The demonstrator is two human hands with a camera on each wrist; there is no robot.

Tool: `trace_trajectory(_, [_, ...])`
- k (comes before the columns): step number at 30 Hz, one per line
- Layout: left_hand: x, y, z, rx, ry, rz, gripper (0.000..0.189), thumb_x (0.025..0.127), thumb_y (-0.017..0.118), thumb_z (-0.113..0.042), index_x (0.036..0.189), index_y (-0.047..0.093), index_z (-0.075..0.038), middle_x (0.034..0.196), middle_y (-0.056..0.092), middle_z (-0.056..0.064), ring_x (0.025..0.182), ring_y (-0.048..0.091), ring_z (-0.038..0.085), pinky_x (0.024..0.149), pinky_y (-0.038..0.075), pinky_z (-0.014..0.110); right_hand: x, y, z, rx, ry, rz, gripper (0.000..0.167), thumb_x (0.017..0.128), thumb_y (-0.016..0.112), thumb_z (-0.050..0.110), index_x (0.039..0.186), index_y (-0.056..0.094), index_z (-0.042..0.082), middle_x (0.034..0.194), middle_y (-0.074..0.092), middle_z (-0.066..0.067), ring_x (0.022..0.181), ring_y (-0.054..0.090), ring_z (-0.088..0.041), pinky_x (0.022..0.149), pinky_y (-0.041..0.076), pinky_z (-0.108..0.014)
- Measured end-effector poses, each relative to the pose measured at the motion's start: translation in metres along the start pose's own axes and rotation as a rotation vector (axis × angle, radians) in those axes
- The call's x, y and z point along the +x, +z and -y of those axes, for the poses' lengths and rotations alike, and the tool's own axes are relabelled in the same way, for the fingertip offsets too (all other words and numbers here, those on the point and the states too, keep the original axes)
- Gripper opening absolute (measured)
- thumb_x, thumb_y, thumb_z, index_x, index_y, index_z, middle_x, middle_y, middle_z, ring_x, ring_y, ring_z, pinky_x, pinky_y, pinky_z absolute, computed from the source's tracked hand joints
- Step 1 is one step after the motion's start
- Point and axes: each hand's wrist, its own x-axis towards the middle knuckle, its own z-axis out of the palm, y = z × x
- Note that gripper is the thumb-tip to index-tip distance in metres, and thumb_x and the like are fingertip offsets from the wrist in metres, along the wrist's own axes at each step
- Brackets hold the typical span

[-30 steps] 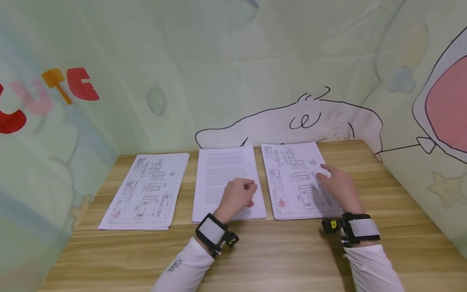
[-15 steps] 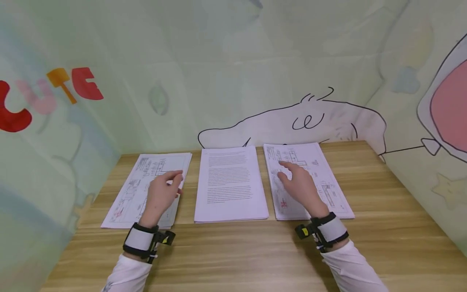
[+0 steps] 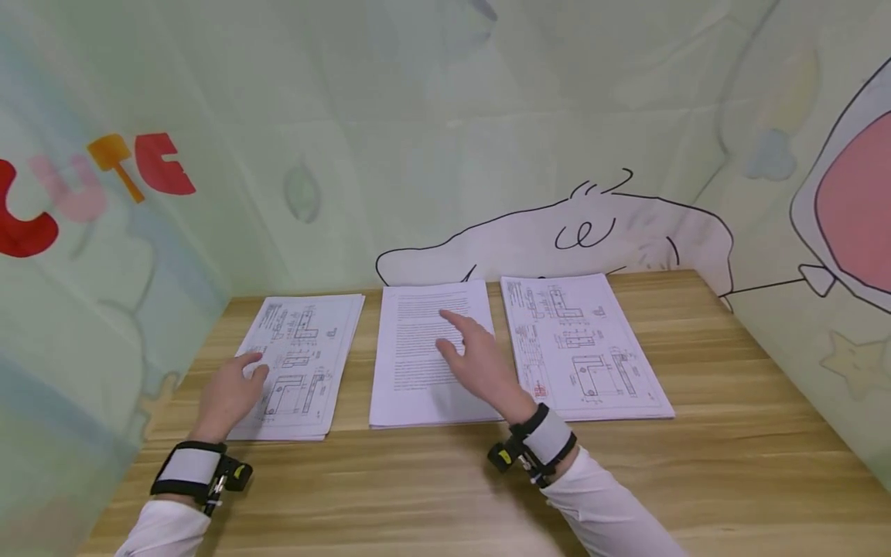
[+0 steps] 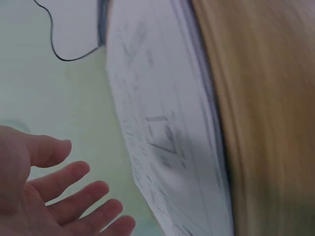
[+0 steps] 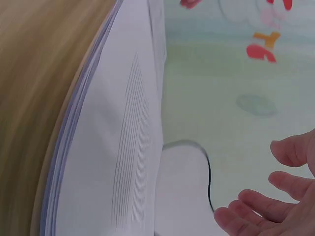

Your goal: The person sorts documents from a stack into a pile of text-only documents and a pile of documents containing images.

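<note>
Three stacks of printed paper lie side by side on a wooden table. My left hand (image 3: 230,393) hovers over the left edge of the left stack (image 3: 322,329), which bears technical drawings. In the left wrist view its fingers (image 4: 74,206) are spread and relaxed, apart from the paper. Above the middle stack (image 3: 397,406), a page of text lines, hangs my right hand (image 3: 482,363). Its fingers (image 5: 266,204) are loosely extended in the right wrist view, holding nothing. The right stack (image 3: 578,340) shows drawings with a small red stamp.
The wooden table (image 3: 390,495) reaches back to a pale cloth backdrop (image 3: 418,155) with cartoon prints. Gaps of bare wood separate the left stack from the middle one and run along the front. Each wrist wears a strapped-on camera.
My left hand has moved left from the middle stack, across the left stack to its left edge. My right hand has moved left from the right stack to above the middle one. The stacks stay put.
</note>
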Motion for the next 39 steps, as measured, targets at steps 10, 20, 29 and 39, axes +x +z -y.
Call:
trace_trajectory(10, [0.009, -0.006, 0.043, 0.111, -0.010, 0.164, 0.062, 0.100, 0.041, -0.023, 0.140, 0.032, 0.024, 0.141, 0.036, 0.047, 0.129, 0.041, 0.060, 0.103, 0.039, 0.066, 0.006, 0.066, 0.033, 0.235, 0.087, 0.228, 0.052, 0.098, 0.055, 0.021, 0.148, 0.045, 0.009, 0.150, 0.050, -0.017, 0.136, 0.052, -0.035, 0.106, 0.049, -0.048])
trace_trajectory(20, [0.004, 0.001, 0.044, 0.055, -0.064, 0.209, 0.068, 0.099, 0.039, -0.023, 0.145, 0.020, 0.024, 0.147, 0.025, 0.047, 0.137, 0.026, 0.061, 0.112, 0.028, 0.067, 0.005, 0.117, 0.047, 0.452, 0.298, 0.391, 0.058, 0.097, 0.057, 0.028, 0.151, 0.042, 0.015, 0.149, 0.048, -0.022, 0.135, 0.052, -0.035, 0.109, 0.044, -0.050])
trace_trajectory(29, [0.000, 0.001, 0.035, 0.099, -0.021, 0.269, 0.073, 0.100, 0.043, -0.027, 0.144, 0.018, 0.025, 0.149, 0.013, 0.049, 0.139, 0.018, 0.063, 0.114, 0.023, 0.068, 0.015, 0.133, 0.048, 0.816, 0.458, 0.400, 0.070, 0.096, 0.057, 0.020, 0.157, 0.025, 0.006, 0.145, 0.052, -0.020, 0.124, 0.058, -0.024, 0.104, 0.051, -0.041])
trace_trajectory(39, [-0.005, 0.005, 0.028, 0.097, -0.008, 0.275, 0.072, 0.101, 0.044, -0.027, 0.144, 0.019, 0.025, 0.151, 0.011, 0.048, 0.141, 0.014, 0.062, 0.117, 0.019, 0.066, 0.018, 0.135, 0.046, 0.973, 0.557, 0.364, 0.077, 0.095, 0.058, 0.014, 0.158, 0.015, 0.004, 0.138, 0.055, -0.019, 0.123, 0.059, -0.027, 0.096, 0.055, -0.040])
